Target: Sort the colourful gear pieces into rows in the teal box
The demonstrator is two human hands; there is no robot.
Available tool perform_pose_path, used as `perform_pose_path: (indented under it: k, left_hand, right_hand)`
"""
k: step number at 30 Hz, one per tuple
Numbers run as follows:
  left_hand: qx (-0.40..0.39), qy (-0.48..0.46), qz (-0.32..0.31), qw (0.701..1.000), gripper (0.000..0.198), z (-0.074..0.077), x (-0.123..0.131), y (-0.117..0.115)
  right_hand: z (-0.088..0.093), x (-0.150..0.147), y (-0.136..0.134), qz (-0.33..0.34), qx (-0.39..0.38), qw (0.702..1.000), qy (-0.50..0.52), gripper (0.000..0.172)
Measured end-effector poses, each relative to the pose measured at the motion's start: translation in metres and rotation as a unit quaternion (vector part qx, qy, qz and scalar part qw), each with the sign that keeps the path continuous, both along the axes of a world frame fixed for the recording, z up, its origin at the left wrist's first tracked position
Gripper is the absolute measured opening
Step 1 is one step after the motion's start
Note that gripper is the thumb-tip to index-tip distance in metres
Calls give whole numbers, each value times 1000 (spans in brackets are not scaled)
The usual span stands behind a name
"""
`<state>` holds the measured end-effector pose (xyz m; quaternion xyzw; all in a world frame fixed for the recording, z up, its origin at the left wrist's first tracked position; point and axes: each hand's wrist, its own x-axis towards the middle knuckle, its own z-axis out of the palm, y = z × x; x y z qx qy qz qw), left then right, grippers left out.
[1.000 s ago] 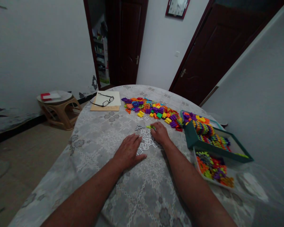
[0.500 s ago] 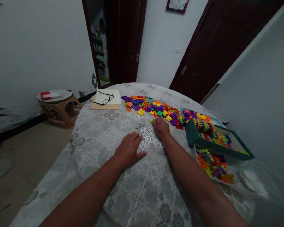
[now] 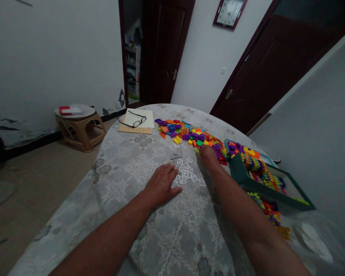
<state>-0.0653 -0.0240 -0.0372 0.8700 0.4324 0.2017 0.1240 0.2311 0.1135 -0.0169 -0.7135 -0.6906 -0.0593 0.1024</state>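
Piece (image 3: 196,150) in yellow-green shows at the tips of the right hand's (image 3: 208,156) curled fingers, which seem to pinch it. The step in hand looks like moving this one piece toward the coloured heap (image 3: 195,136) just beyond those fingers; the next move calls for loosening the pinch there. The left hand's (image 3: 162,178) fingers lie spread, gripping nothing, beside white squares (image 3: 186,166) overlapped past counting. Beyond these fingers: two squares set apart (image 3: 184,146), grey bits (image 3: 176,156) too small to count, one pair of glasses (image 3: 137,124).

Free tablecloth (image 3: 123,165) leftward, obstructive green box (image 3: 268,190) rightward
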Motion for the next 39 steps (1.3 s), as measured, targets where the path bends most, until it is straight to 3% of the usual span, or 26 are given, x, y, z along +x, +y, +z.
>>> perform_pose_path:
  k: [6,10,14,17,19,26,31,36,39]
  left_hand:
    - [-1,-20,0,1000,63,-1,0,1]
    - [-4,-25,-4,1000,61,0,0,0]
    - [-5,-25,-3,1000,58,3,0,-1]
    - [-3,-26,-3,1000,57,4,0,-1]
    - [-1,-26,0,1000,56,5,0,-1]
    - [4,-24,0,1000,55,5,1,-1]
    - [16,-43,1,999,49,4,0,-1]
    - [32,-47,2,998,45,2,1,1]
    - [43,-49,-2,998,44,-1,1,4]
  right_hand:
    - [-1,-3,-8,11,-1,999,36,35]
    - [3,-13,-14,53,-8,996,72,33]
    - [15,-34,-14,155,-25,980,121,34]
    - [22,-55,-11,275,-61,946,159,32]
    - [24,-67,-9,317,-85,932,153,30]
    - [24,-84,-4,266,-148,944,129,45]
    - [33,-85,-3,258,-172,942,129,36]
    - [34,-92,-22,239,-131,952,139,25]
    - [33,-98,-47,209,-67,963,154,15]
